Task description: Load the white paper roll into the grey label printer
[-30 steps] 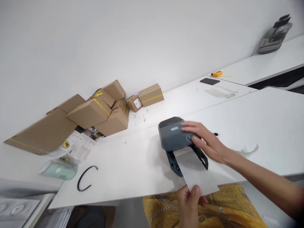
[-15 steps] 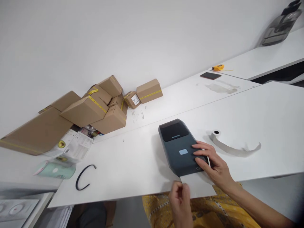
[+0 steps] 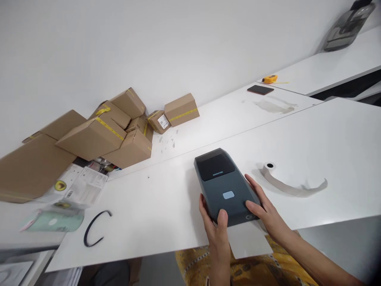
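A dark grey-blue label printer (image 3: 222,204) lies on the white table, its dark glossy window at the far end and a pale blue button in the middle. White paper (image 3: 248,241) sticks out from its near end and hangs past the table edge. My left hand (image 3: 216,230) grips the near left corner, thumb on top and fingers down the side. On the opposite side, my right hand (image 3: 269,214) clasps the casing with its thumb on the top face. A partly unrolled paper roll (image 3: 270,169) lies to the right of the printer.
Cardboard boxes (image 3: 92,137) with yellow tape are piled at the back left. A black headband (image 3: 89,227) and a mint-green package (image 3: 56,221) lie at the left. Further back are a dark phone-like slab (image 3: 260,89), a yellow tape measure (image 3: 270,79) and a clear bottle (image 3: 347,29).
My left hand has left the paper at the printer's near end and now holds the printer's left side. My right hand has shifted its grip lower along the right side. The view has turned slightly.
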Demonstrator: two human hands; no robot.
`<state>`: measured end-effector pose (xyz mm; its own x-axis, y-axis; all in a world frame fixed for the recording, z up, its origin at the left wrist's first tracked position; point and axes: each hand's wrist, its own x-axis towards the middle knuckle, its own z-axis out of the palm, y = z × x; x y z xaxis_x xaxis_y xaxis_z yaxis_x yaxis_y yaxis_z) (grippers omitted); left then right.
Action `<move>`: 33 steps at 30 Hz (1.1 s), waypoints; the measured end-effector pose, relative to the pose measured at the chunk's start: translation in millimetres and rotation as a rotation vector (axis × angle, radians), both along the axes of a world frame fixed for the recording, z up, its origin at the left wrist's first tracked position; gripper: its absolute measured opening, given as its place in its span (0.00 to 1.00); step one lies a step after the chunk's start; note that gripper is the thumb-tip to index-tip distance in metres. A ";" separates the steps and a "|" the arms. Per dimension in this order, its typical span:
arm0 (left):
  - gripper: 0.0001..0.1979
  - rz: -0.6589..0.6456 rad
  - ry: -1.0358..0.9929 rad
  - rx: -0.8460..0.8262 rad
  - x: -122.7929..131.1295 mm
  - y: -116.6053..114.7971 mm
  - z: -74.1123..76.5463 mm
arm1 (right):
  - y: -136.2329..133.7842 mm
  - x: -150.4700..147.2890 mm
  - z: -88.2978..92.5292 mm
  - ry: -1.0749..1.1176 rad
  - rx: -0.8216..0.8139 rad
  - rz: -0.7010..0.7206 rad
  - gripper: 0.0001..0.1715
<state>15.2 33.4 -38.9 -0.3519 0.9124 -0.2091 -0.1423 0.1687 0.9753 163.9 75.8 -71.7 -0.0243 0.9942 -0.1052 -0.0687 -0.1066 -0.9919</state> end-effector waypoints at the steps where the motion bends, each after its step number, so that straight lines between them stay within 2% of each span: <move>1: 0.41 0.000 0.007 0.012 -0.1 -0.6 -1.9 | -0.2 -0.2 -0.9 -0.001 0.007 -0.001 0.51; 6: 0.40 0.011 0.065 0.093 -1.6 2.5 -9.9 | -0.3 -3.0 -2.1 0.016 0.022 0.006 0.48; 11: 0.41 0.000 0.027 0.111 -3.7 5.7 -12.0 | 1.0 -2.0 2.4 -0.005 0.050 0.012 0.49; 13: 0.46 0.010 0.015 0.094 -3.3 -1.5 -14.8 | -0.7 2.2 3.4 -0.020 0.064 0.045 0.50; 16: 0.49 0.110 0.050 0.012 1.0 -26.0 -24.4 | -8.2 11.2 -0.1 -0.036 0.103 0.077 0.47; 18: 0.42 0.171 0.074 -0.058 6.5 -45.4 -31.1 | -14.7 16.9 -5.5 -0.044 0.133 0.078 0.44; 21: 0.34 0.068 -0.074 -0.133 15.8 -63.8 -33.2 | -22.2 22.5 -12.7 -0.068 0.174 0.064 0.39; 25: 0.29 -0.014 -0.219 -0.199 25.0 -61.0 -22.4 | -24.9 27.1 -9.2 -0.166 0.250 0.049 0.35; 27: 0.29 -0.007 -0.223 -0.183 27.9 -56.3 -17.7 | -23.4 29.1 -0.8 -0.280 0.349 0.047 0.32; 31: 0.30 0.000 -0.207 -0.173 30.5 -55.2 -15.1 | -15.0 28.5 19.7 -0.536 0.708 0.100 0.24; 33: 0.31 -0.009 -0.192 -0.173 30.4 -57.3 -15.9 | -10.3 24.7 26.9 -0.604 0.831 0.130 0.22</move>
<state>45.6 -23.8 -54.9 -0.2827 0.8601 -0.4246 -0.3203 0.3326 0.8870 188.7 65.4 -44.8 -0.3073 0.7523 0.5828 0.4278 0.6562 -0.6215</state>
